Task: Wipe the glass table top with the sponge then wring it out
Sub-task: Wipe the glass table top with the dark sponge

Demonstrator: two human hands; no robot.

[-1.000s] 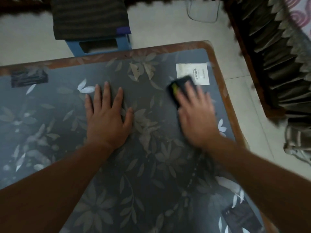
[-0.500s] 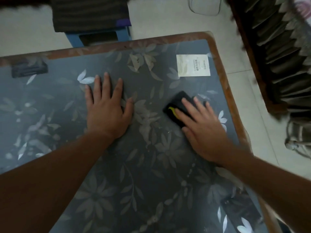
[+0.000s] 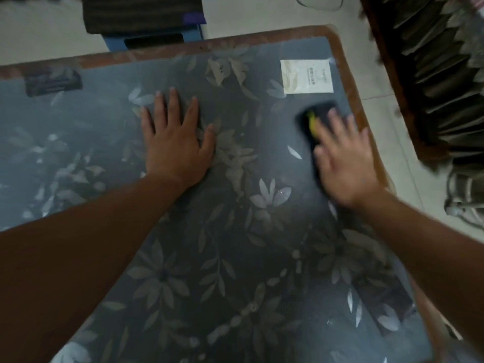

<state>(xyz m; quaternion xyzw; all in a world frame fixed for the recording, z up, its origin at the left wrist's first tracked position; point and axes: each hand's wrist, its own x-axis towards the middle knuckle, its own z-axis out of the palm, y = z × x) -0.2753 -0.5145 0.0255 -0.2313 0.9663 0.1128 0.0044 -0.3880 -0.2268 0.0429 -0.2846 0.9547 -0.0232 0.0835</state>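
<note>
The glass table top (image 3: pixel 235 258) carries a grey leaf-and-flower pattern and a brown wooden rim. A dark sponge with a yellow streak (image 3: pixel 313 119) lies flat on the glass near the right edge. My right hand (image 3: pixel 343 158) presses down on it with fingers spread, covering most of it; the hand is motion-blurred. Resting flat on the glass at the table's middle is my left hand (image 3: pixel 174 142), palm down, fingers apart, holding nothing.
A white paper packet (image 3: pixel 306 76) lies at the table's far right corner, just beyond the sponge. A dark card (image 3: pixel 53 83) sits under the glass at far left. A blue stool with a dark cushion (image 3: pixel 146 24) stands behind the table, a dark sofa (image 3: pixel 432 74) to the right.
My right hand slid the sponge toward me and left, then back out toward the right edge near the white packet. My left hand stayed planted.
</note>
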